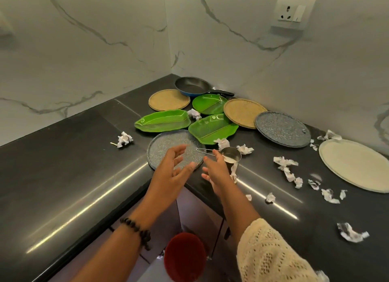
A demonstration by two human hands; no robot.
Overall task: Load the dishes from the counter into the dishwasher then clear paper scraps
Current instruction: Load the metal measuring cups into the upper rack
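Observation:
Dishes crowd the corner of the black counter [63,176]. A grey speckled plate [166,142] lies nearest, at the inner corner edge. My left hand [174,168] hovers over its near rim, fingers spread, holding nothing. My right hand [216,170] is open beside a small steel measuring cup [232,154] with a wire handle, just left of it. Behind lie three green leaf-shaped plates [163,123], two tan woven plates [169,100], a dark frying pan [192,85] and a second grey plate [282,129]. Crumpled paper scraps [285,163] are scattered on the counter.
A large cream plate [355,166] lies at the right edge. One paper scrap [124,139] sits alone to the left. Marble walls meet behind the dishes, with a wall socket [294,10] at the upper right. A red round object [185,256] is below the counter edge.

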